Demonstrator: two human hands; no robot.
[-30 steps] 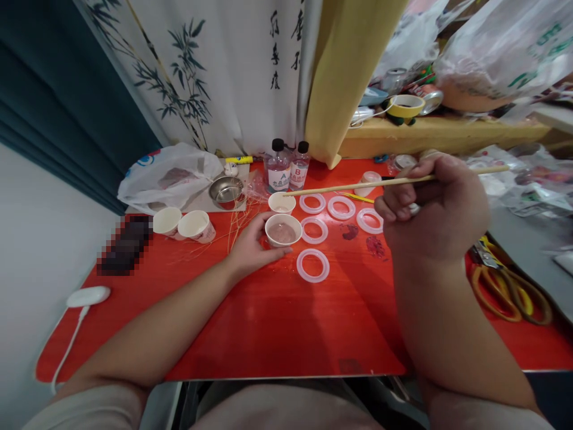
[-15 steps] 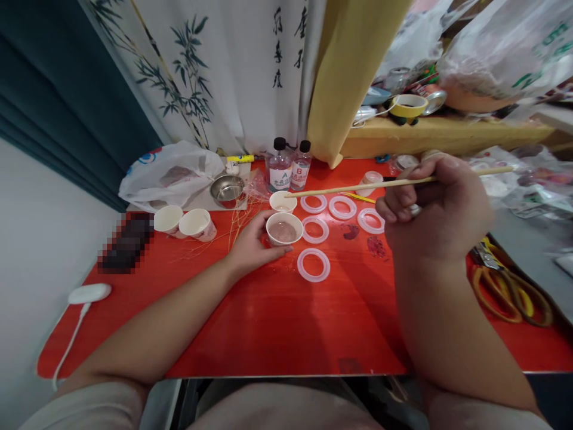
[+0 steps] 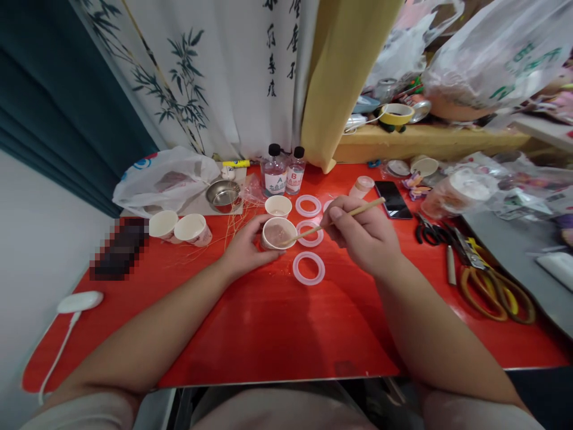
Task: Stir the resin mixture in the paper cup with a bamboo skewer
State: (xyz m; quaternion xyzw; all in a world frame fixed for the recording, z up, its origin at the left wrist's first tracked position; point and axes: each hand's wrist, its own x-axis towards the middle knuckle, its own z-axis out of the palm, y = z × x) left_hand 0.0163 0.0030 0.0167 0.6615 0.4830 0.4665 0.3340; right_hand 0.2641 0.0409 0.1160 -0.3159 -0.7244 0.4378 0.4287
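Note:
My left hand (image 3: 245, 249) is wrapped round a white paper cup (image 3: 274, 241) that holds a cloudy pinkish liquid (image 3: 276, 232). A thin wooden stick (image 3: 356, 211) is pinched in my right hand (image 3: 364, 234), and its lower end dips into that cup near the right side. Just behind stands another paper cup (image 3: 278, 203) with a little clear liquid inside. Pink ring-shaped molds lie to the right: a front one (image 3: 308, 268), one partly under the stick (image 3: 310, 233) and a back one (image 3: 308, 206). My right hand hides part of another.
Bottles labelled A (image 3: 274, 173) and B (image 3: 295, 174) stand at the back beside a metal bowl (image 3: 223, 193). Two paper cups (image 3: 193, 230) are on the left. A phone (image 3: 394, 199), large scissors (image 3: 487, 280) and a jar (image 3: 461, 191) occupy the right side of the red table (image 3: 268, 340).
My right hand has come down and to the left, and the stick's tip has gone from above the rear cup into the held cup. The view has shifted slightly.

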